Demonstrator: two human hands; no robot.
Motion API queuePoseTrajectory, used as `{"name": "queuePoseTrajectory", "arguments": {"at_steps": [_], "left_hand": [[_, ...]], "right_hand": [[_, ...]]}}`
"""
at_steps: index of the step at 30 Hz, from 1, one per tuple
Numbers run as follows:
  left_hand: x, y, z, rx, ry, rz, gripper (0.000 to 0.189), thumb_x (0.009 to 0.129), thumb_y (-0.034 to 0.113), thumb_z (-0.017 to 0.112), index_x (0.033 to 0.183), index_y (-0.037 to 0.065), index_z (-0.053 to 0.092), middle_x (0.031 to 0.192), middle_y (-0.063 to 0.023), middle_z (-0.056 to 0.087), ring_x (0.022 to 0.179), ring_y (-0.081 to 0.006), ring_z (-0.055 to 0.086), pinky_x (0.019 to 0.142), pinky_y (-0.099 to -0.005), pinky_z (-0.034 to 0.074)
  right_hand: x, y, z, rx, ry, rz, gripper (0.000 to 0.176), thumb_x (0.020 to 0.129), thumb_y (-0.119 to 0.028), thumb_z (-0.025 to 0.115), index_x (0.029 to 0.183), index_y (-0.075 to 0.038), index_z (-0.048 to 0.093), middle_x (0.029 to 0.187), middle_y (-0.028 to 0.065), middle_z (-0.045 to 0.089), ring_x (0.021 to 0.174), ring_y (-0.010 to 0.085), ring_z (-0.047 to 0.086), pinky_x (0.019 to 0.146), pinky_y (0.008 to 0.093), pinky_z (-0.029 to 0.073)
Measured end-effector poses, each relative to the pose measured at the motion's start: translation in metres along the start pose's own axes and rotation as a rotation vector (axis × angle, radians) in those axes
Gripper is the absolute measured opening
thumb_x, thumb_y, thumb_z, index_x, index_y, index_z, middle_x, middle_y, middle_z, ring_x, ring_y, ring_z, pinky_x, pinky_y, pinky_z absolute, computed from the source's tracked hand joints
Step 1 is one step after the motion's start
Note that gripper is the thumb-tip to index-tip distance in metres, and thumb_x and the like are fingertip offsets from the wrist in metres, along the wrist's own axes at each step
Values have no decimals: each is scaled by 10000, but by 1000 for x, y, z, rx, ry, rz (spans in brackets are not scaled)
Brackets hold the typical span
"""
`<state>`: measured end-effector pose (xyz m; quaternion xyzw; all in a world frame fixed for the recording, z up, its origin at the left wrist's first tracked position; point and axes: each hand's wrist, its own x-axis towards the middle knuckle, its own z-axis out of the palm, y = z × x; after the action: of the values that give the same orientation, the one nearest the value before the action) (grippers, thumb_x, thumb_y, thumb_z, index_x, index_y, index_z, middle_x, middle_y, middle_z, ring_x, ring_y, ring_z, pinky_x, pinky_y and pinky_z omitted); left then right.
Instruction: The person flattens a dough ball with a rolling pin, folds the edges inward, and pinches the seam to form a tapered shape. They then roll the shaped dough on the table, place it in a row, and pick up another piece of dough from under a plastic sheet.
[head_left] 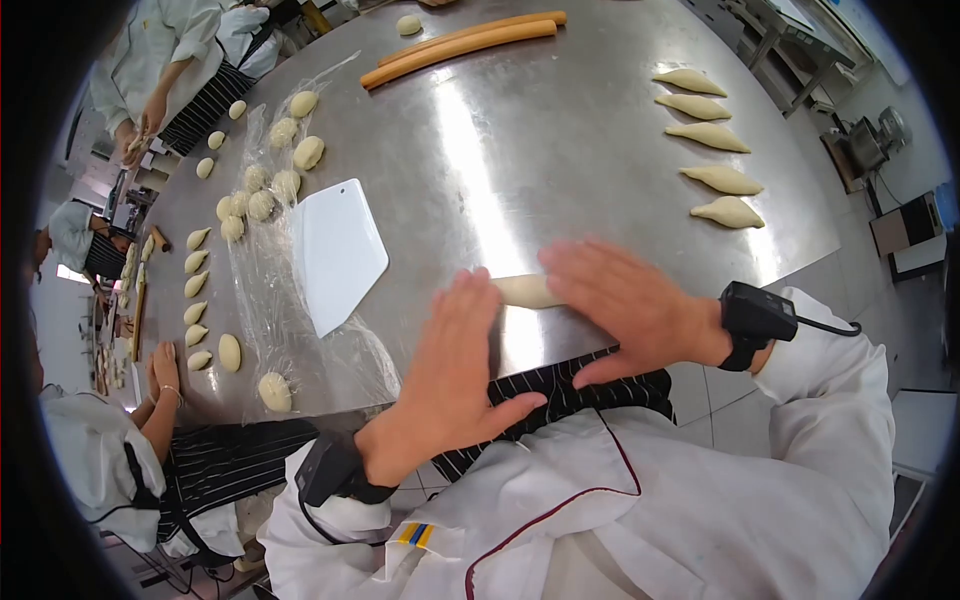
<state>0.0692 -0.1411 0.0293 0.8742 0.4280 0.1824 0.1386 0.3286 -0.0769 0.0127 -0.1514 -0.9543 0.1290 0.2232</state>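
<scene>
A short log of pale dough (527, 291) lies on the steel table near its front edge, its two ends hidden under my hands. My left hand (455, 345) rests flat over the dough's left end, fingers stretched forward and thumb out to the side. Over the right end lies my right hand (615, 305), also flat, its fingers slightly blurred and pointing up and left. Neither hand grips anything. Left of my left hand is a white plastic dough scraper (342, 255), lying partly on clear plastic film (262, 290).
Several tapered dough pieces (708, 135) form a column at the right. Dough balls (262, 205) lie on and around the film. Two wooden rolling pins (465, 52) lie at the back. A co-worker's hands (165, 370) rest at the left table edge; another person (170, 70) stands back left.
</scene>
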Motion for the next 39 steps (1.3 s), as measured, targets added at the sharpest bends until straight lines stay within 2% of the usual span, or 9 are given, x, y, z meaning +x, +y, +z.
{"name": "queuePoseTrajectory", "arguments": {"at_steps": [4, 9, 14, 17, 20, 22, 28, 34, 39], "left_hand": [[22, -21, 6, -11, 92, -21, 863, 761, 367, 793, 1407, -31, 382, 1441, -276, 403, 1359, -461, 358, 1121, -513, 284], [47, -32, -1, -35, -41, 79, 312, 792, 196, 765, 1060, 68, 667, 932, -122, 638, 893, -323, 618, 738, -415, 489], [81, -72, -15, -72, -19, -27, 424, 775, 233, 783, 1133, 57, 642, 1029, -145, 647, 970, -351, 604, 828, -410, 492], [82, -82, -10, 52, 86, -34, 939, 654, 439, 855, 1353, -30, 439, 1251, -246, 536, 1168, -400, 511, 1014, -446, 412], [93, -75, -1, 6, 86, -130, 1048, 649, 465, 854, 1405, -71, 364, 1319, -285, 490, 1226, -420, 481, 1063, -440, 382], [89, -64, 17, 61, 76, -91, 1039, 686, 470, 823, 1408, -98, 339, 1355, -306, 452, 1273, -437, 436, 1090, -459, 348], [9, -6, 18, 6, -22, 96, 949, 815, 487, 707, 1390, -156, 311, 1418, -380, 352, 1356, -516, 328, 1126, -555, 276], [14, -20, 8, -33, 103, -40, 767, 792, 316, 757, 1355, -83, 421, 1411, -319, 399, 1320, -515, 363, 1093, -534, 325], [36, -38, 3, 72, 102, 165, 262, 762, 245, 745, 935, 63, 669, 885, -75, 628, 855, -298, 610, 750, -410, 476]], "right_hand": [[10, 15, 9, 48, 206, 205, 734, 778, -403, 764, 1329, 4, 499, 1333, 179, 539, 1255, 355, 505, 1058, 460, 382], [28, 33, -2, 121, -34, 118, 347, 799, -291, 734, 1069, -89, 652, 981, 76, 668, 987, 293, 605, 871, 426, 461], [54, 78, -7, 92, 50, 178, 384, 807, -246, 748, 1130, -73, 632, 1006, 96, 641, 980, 319, 594, 842, 409, 475], [59, 80, -8, 40, 41, 237, 551, 803, -286, 761, 1246, -21, 568, 1185, 182, 597, 1161, 371, 524, 996, 428, 417], [68, 82, -2, 41, 119, 273, 730, 839, -407, 709, 1353, 46, 459, 1360, 279, 488, 1285, 426, 439, 1109, 456, 329], [73, 79, 1, -40, -150, 249, 773, 881, -510, 609, 1359, 71, 432, 1405, 289, 449, 1308, 435, 419, 1124, 480, 302], [-7, 10, 6, 6, -64, -4, 901, 860, -604, 582, 1417, 68, 362, 1476, 286, 364, 1386, 428, 347, 1155, 501, 266], [-6, 17, -9, 118, 103, 256, 783, 758, -339, 802, 1382, -20, 453, 1382, 215, 486, 1249, 385, 486, 1054, 480, 380], [1, 30, -4, 122, 18, 108, 406, 799, -240, 760, 1146, -69, 634, 1078, 150, 641, 1007, 373, 582, 883, 440, 463]]}}
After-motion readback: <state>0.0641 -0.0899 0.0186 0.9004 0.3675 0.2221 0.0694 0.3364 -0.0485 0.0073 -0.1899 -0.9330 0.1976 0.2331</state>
